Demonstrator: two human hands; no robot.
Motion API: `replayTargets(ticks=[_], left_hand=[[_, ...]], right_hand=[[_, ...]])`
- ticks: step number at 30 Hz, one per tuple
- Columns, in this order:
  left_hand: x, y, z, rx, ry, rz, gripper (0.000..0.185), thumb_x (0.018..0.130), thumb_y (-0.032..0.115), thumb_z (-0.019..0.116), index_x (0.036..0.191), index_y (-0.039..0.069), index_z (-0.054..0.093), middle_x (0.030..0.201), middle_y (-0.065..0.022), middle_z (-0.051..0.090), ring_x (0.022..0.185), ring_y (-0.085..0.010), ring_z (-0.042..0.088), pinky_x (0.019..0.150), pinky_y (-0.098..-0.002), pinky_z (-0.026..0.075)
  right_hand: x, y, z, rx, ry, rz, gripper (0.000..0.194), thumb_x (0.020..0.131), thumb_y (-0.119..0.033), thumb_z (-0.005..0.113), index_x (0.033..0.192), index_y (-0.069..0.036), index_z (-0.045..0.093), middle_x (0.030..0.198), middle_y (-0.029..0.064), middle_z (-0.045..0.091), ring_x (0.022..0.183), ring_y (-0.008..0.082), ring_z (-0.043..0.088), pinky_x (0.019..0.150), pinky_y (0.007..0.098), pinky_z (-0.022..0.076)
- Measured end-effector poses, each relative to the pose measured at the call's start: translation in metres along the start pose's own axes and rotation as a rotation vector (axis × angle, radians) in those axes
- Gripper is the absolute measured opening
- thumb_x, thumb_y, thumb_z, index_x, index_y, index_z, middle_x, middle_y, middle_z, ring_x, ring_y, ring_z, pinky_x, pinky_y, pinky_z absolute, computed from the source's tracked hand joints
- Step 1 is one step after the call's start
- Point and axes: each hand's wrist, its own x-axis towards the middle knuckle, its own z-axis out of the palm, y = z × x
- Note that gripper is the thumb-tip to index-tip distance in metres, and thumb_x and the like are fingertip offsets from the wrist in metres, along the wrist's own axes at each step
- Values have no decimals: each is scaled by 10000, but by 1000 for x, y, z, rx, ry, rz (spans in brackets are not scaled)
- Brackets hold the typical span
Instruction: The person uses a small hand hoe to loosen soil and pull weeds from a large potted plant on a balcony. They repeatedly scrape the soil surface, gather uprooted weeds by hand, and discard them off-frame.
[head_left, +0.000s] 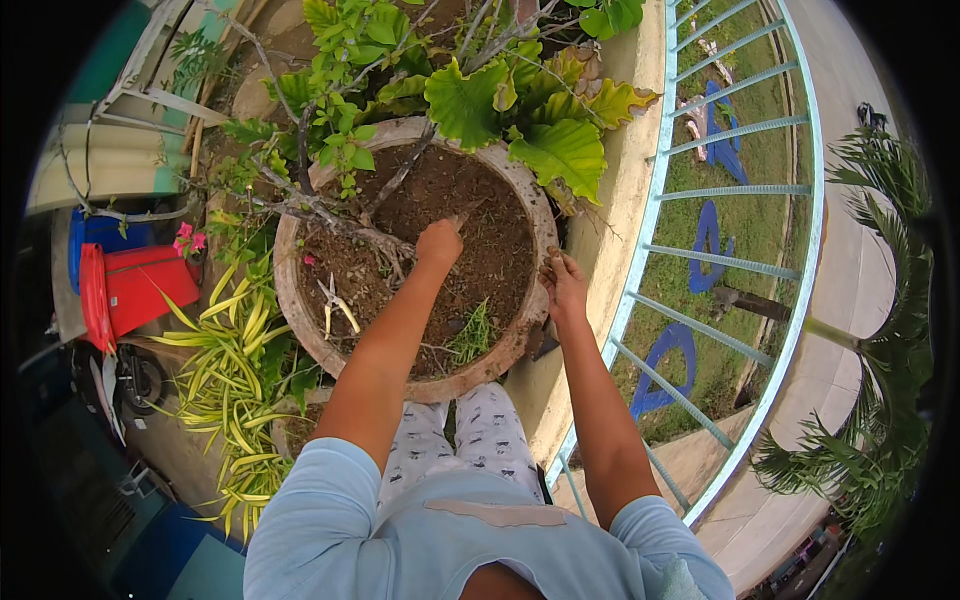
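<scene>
A large round planter (536, 217) with a thick rim holds brown soil (480, 262) and a bare, woody plant stem (352, 225). My left hand (439, 241) is over the middle of the soil, its fingers closed together at some thin weeds or a small pointed thing; which it is, I cannot tell. Over the planter's right rim is my right hand (562, 279), soiled at the fingertips, its fingers curled; whether it holds anything is unclear. Pruning shears (341, 307) with pale handles lie on the soil at the left. A small heap of green weeds (474, 334) lies near the lower right rim.
Broad-leaved plants (469, 101) crowd the planter's far side, and thin branches reach over it. Yellow-striped leaves (225, 375) spread at the left, near a red bin (142, 289). A low wall (600, 217) with a light-blue metal railing (660, 172) runs along the right.
</scene>
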Motion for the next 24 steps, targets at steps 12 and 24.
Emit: replayTargets(ticks=[12, 24], left_hand=[[-5, 8, 6, 340, 112, 161, 451, 910, 54, 605, 1360, 59, 569, 1249, -263, 599, 930, -370, 692, 711, -431, 631], [12, -14, 8, 268, 21, 43, 383, 928, 175, 635, 1279, 22, 626, 1215, -198, 649, 931, -296, 701, 739, -411, 614]], right_hand=[[27, 11, 13, -59, 11, -69, 207, 974, -126, 632, 1156, -29, 645, 1005, 48, 641, 879, 178, 643, 754, 324, 569], [68, 8, 41, -27, -139, -93, 200, 894, 62, 640, 1091, 34, 614, 1020, 99, 597, 906, 202, 645, 882, 362, 591]])
